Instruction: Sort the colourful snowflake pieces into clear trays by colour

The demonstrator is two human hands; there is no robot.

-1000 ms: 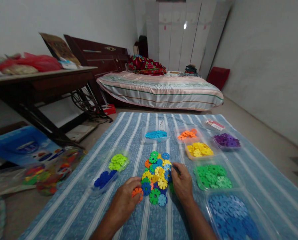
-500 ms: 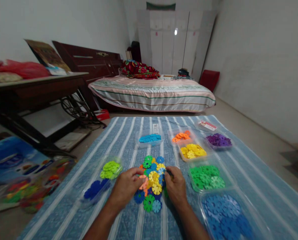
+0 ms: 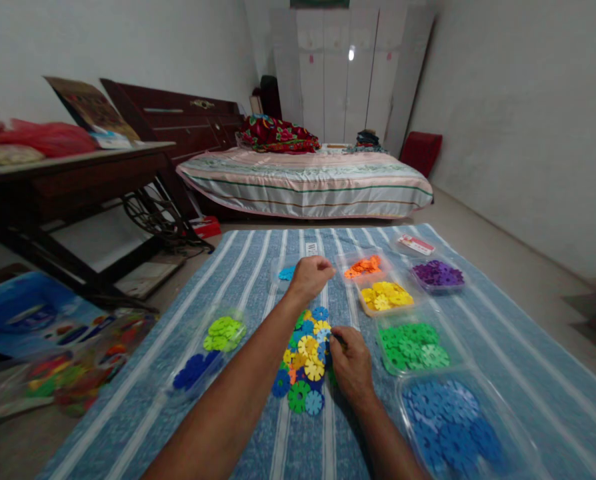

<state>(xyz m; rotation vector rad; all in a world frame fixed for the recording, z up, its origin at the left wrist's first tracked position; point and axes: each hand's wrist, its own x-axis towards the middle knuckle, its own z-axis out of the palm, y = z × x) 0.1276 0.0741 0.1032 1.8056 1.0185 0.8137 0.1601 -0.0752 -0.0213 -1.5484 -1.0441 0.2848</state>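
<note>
My left hand [image 3: 312,277], fingertips pinched together, hangs beyond the pile [image 3: 307,348]; my right hand [image 3: 351,365] curls at its right edge. I can't tell what either grips. The pile's discs [image 3: 318,370] look light, stiff, slick; I'd pinch rims

We note pale walls [image 3: 518,100], a grey floor [image 3: 483,240], a stripe-covered bed [image 3: 303,183] before a white wardrobe [image 3: 335,93], and a dark table [image 3: 93,170] at left.
</note>
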